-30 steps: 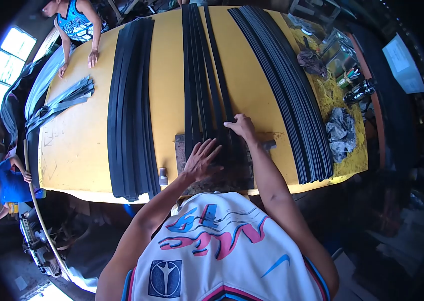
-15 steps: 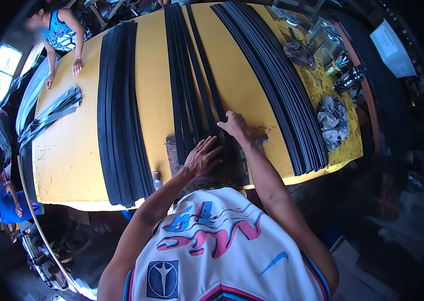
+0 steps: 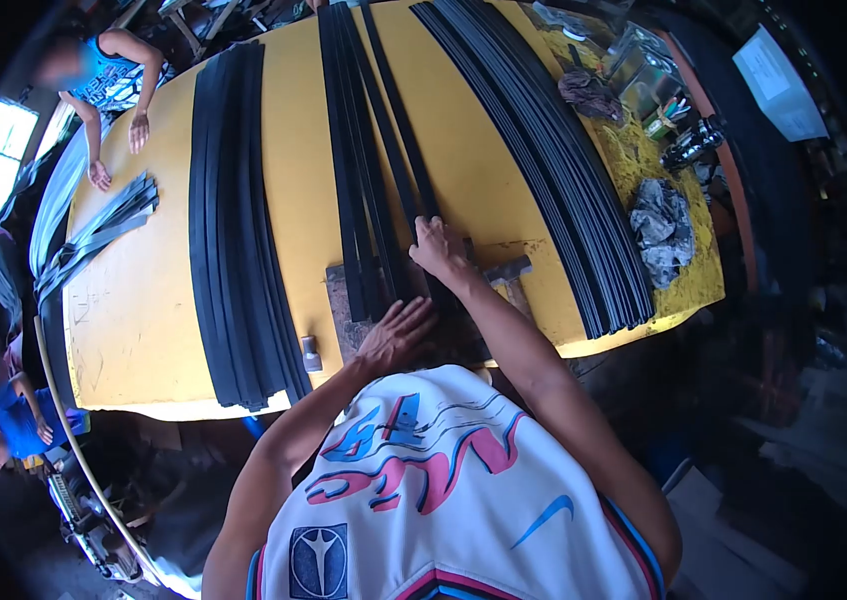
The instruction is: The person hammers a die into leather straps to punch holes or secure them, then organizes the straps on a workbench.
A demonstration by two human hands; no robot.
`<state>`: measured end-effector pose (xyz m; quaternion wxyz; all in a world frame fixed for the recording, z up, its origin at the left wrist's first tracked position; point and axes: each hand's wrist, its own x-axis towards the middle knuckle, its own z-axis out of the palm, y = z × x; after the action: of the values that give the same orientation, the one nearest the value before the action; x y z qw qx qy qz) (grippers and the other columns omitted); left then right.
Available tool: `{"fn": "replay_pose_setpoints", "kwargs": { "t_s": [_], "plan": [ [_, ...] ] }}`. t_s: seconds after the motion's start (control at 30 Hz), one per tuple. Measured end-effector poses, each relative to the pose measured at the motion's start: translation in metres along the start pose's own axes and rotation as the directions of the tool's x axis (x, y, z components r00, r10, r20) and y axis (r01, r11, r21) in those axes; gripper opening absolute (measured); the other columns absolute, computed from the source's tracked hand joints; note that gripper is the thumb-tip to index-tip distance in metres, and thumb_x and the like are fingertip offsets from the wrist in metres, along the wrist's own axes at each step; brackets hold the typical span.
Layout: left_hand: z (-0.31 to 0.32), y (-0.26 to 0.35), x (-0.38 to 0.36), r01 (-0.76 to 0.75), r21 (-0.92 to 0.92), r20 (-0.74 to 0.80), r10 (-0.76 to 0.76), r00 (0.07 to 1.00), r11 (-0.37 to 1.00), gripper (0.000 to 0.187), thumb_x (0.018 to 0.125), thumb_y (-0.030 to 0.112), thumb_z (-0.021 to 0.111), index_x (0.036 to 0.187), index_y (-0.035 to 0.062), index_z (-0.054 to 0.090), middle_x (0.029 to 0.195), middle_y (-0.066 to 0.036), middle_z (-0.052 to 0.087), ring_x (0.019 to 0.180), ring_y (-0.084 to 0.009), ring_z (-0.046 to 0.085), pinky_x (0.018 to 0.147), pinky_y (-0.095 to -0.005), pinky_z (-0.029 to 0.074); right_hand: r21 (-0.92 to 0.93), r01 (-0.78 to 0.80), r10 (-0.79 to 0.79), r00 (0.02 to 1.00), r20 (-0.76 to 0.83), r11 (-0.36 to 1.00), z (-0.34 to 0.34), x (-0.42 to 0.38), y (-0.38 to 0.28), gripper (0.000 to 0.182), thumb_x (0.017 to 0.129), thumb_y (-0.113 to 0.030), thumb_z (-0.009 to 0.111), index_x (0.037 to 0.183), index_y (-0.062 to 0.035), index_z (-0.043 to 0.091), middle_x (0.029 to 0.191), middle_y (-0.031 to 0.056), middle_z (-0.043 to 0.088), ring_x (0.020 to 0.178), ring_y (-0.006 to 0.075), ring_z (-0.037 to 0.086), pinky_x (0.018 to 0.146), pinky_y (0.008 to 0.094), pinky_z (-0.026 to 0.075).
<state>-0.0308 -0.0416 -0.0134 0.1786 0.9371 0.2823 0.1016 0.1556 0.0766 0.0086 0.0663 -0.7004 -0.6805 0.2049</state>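
Observation:
Long flat black strips (image 3: 351, 150), rubber-like, run up the middle of the yellow table, their near ends over a dark board (image 3: 340, 300). My left hand (image 3: 398, 335) lies on the near ends and board with its fingers extended and apart. Just above it and to the right, my right hand (image 3: 439, 248) has its fingers curled down onto one of the right-hand narrow strips (image 3: 395, 110), gripping it; the fingertips are partly hidden. A hammer (image 3: 509, 272) lies beside my right forearm.
A wide bundle of black strips (image 3: 228, 200) lies to the left, another bundle (image 3: 543, 160) to the right. A small metal cylinder (image 3: 311, 353) stands near the table's front. Crumpled cloth (image 3: 661, 230) sits at the right edge. A co-worker (image 3: 118, 70) leans over the far left.
My right hand has moved slightly left and its fingers have closed onto the strip. My left hand has slid a little toward me. The hammer is more visible.

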Motion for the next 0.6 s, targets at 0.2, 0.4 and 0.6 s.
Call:
{"fn": "replay_pose_setpoints", "kwargs": {
  "t_s": [0.2,0.4,0.6],
  "plan": [
    [-0.017,0.007,-0.031,-0.101,-0.446,0.161,0.191,0.968,0.889,0.057,0.092,0.033,0.054,0.143,0.0089,0.044,0.149,-0.016,0.042,0.133,-0.0352,0.046,0.105,-0.0433,0.044,0.013,0.066,-0.065,0.994,-0.082,0.998,-0.001,-0.012,0.002,0.036,0.078,-0.016,0.064,0.110,-0.0001,0.057,0.105,0.0257,0.060,0.092,0.0386,0.066,0.078,0.0449,0.057],
    [-0.021,0.012,-0.055,0.196,-0.493,0.191,-0.114,0.975,0.847,0.047,0.084,0.026,0.070,0.125,0.0055,0.060,0.119,-0.016,0.063,0.100,-0.0352,0.065,0.087,-0.0409,0.054,0.053,0.053,-0.051,0.998,-0.042,0.997,-0.007,-0.036,0.001,0.034,0.080,-0.022,0.069,0.104,-0.0006,0.059,0.107,0.0245,0.059,0.093,0.0393,0.065,0.079,0.0459,0.056],
    [-0.042,-0.023,-0.019,0.236,-0.167,-0.261,-0.274,0.926,0.957,0.060,0.079,0.035,0.076,0.128,0.0078,0.056,0.139,-0.015,0.048,0.126,-0.0348,0.047,0.107,-0.0479,0.037,0.229,0.121,-0.112,0.992,-0.051,0.966,0.001,-0.029,-0.030,0.037,0.081,-0.031,0.071,0.103,-0.0032,0.060,0.108,0.0227,0.061,0.098,0.0401,0.064,0.082,0.0467,0.054]
  ]
}}
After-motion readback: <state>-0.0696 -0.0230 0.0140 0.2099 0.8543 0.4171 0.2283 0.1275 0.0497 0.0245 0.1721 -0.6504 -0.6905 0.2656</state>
